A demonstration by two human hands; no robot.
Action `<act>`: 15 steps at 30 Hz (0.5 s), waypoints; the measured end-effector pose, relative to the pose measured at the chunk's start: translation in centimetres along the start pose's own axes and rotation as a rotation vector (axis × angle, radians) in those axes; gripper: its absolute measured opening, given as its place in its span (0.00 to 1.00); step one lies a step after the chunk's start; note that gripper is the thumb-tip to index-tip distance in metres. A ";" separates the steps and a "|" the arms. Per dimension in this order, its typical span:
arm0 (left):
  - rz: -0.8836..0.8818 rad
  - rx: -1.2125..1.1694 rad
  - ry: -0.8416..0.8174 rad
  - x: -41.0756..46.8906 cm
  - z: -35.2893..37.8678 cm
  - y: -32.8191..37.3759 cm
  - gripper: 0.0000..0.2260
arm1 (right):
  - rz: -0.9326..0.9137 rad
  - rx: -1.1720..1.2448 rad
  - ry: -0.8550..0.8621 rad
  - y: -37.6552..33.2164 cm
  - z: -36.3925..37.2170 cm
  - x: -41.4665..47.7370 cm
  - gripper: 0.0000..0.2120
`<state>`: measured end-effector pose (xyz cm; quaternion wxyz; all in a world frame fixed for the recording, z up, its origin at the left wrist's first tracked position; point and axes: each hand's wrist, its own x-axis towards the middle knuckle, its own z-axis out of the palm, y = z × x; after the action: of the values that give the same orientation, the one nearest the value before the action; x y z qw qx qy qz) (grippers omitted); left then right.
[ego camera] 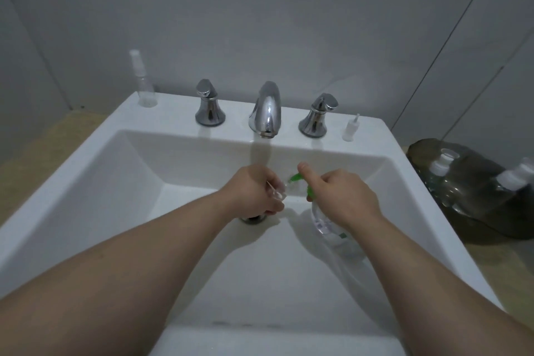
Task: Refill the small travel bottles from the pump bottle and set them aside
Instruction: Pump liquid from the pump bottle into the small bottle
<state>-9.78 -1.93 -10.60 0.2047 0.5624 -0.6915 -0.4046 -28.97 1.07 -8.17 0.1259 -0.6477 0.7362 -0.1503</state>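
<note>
Over the white sink basin (121, 182), my left hand (254, 191) grips a small clear travel bottle (278, 193), its open mouth turned toward the green pump nozzle (294, 178). My right hand (344, 196) holds the clear pump bottle (326, 222) by its neck, thumb stretched over the green pump head. The bottle's body hangs tilted below that hand. A tall clear spray bottle (143, 84) stands upright on the sink's back left corner. A small white spray cap (350, 128) stands on the back right rim.
A chrome faucet (267, 110) with two handles (208, 107) (318, 115) sits on the back rim. The drain (254, 218) shows under my left hand. To the right of the sink, on the floor, lies a plastic-wrapped pack of large bottles (474, 188).
</note>
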 end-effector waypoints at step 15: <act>-0.010 -0.167 0.023 0.3 0.9 0.6 0.09 | 0.036 0.200 0.030 0.4 -0.9 0.1 0.31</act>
<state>-10.85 -1.88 -10.72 0.2567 0.5513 -0.6503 -0.4553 -29.71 1.03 -7.54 0.1816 -0.6162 0.7309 -0.2305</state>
